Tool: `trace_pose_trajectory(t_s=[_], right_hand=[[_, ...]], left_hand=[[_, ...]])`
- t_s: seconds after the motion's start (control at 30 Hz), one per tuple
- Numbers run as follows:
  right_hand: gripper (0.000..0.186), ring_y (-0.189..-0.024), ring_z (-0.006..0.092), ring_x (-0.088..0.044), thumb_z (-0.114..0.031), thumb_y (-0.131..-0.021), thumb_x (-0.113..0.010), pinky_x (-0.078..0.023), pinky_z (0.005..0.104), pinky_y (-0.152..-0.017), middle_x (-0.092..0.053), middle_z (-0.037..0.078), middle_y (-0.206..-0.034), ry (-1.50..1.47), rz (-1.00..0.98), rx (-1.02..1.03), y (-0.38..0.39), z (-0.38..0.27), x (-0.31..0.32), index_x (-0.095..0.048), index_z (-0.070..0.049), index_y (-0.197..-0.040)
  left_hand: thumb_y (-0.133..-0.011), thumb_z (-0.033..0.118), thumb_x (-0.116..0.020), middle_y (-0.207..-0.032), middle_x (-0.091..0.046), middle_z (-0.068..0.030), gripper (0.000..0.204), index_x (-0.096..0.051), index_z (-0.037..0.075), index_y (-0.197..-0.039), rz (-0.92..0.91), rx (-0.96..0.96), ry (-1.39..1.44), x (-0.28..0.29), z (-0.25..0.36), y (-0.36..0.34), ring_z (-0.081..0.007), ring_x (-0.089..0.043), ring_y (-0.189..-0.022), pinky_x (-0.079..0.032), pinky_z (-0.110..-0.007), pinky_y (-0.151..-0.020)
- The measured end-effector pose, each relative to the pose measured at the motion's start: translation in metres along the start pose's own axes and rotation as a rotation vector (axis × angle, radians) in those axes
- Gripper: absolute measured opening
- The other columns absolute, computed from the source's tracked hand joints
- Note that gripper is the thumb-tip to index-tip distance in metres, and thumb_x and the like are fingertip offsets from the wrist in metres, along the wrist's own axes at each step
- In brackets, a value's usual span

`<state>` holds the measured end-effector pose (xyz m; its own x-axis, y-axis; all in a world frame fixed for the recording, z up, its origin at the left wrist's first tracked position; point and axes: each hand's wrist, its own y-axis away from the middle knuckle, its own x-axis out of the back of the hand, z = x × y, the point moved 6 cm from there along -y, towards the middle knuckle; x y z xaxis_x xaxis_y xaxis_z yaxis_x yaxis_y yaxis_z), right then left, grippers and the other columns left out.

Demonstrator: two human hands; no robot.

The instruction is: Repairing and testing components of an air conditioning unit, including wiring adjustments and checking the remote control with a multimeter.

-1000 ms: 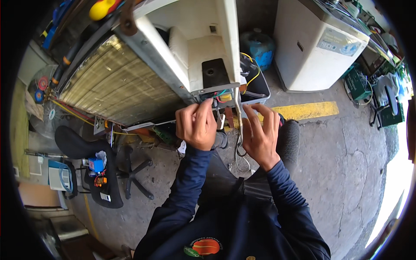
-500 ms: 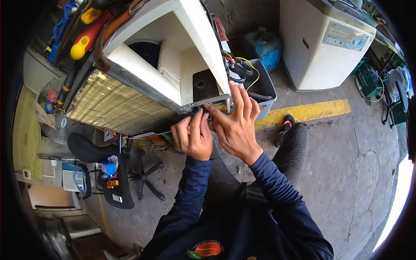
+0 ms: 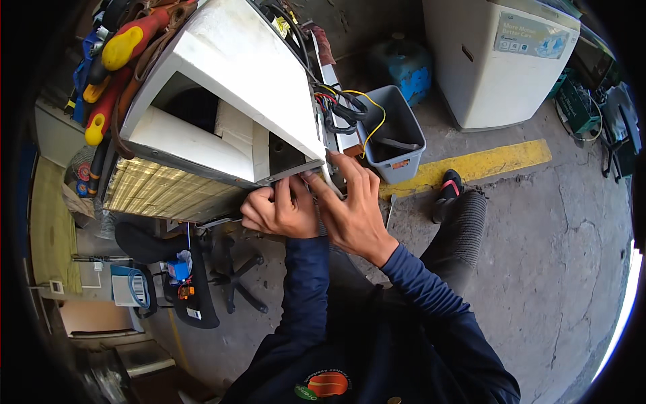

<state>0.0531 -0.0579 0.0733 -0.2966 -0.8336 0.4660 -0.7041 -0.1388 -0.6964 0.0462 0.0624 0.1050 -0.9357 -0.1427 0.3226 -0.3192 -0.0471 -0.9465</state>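
Note:
A partly stripped air conditioner unit with a white casing stands in front of me, its gold-coloured fins facing my side. At the near right corner, a metal strip runs along its lower edge. Just under that strip, my left hand has its fingers bent and pinched; what lies between them is hidden. My right hand is curled round the corner, one fingertip against the strip and other fingers against the side. Behind the right fingers, a pale tube shows.
Screwdrivers with red and yellow handles hang at the upper left. Black cables and a yellow wire trail over a grey bin. A white washing machine stands farther right. A black office chair is at lower left.
The view has shifted, showing more of the casing's top and the bin. Both hands remain at the corner; my left fingers have curled in closer under the strip.

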Motion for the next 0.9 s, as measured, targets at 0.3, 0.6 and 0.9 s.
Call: trace_pose_trajectory(t_s=[0.3,0.6,0.9], right_hand=[[0.052,-0.137,0.0434,-0.048,-0.016,-0.088,-0.071,-0.038,0.0521,-0.109,-0.040,0.028,-0.158,0.035,0.093,-0.047,-0.007,-0.006,-0.007,-0.065,-0.011,-0.140],[0.048,-0.136,0.0436,-0.048,-0.021,-0.088,-0.072,-0.038,0.0530,-0.107,-0.039,0.029,-0.159,0.116,0.062,-0.015,-0.012,-0.005,-0.004,-0.066,-0.013,-0.134],[0.042,-0.133,0.0422,-0.048,-0.024,-0.088,-0.069,-0.039,0.0534,-0.103,-0.037,0.028,-0.161,0.207,-0.053,-0.012,-0.026,-0.001,-0.003,-0.067,-0.012,-0.128]], left_hand=[[-0.082,0.010,-0.079,-0.091,-0.061,-0.0030,0.018,-0.082,0.016,-0.099,-0.097,-0.056,0.224,0.018,-0.014,0.011,-0.0269,-0.054,-0.082,-0.041,-0.041,-0.081],[-0.089,0.014,-0.072,-0.100,-0.069,-0.0081,0.042,-0.075,0.014,-0.131,-0.264,-0.098,0.175,0.019,-0.021,0.027,-0.0297,-0.060,-0.087,-0.043,-0.043,-0.088],[-0.095,0.018,-0.066,-0.090,-0.073,-0.0182,0.054,-0.063,0.012,-0.148,-0.752,-0.075,0.002,0.000,-0.002,0.010,-0.0398,-0.064,-0.069,-0.050,-0.049,-0.075]])
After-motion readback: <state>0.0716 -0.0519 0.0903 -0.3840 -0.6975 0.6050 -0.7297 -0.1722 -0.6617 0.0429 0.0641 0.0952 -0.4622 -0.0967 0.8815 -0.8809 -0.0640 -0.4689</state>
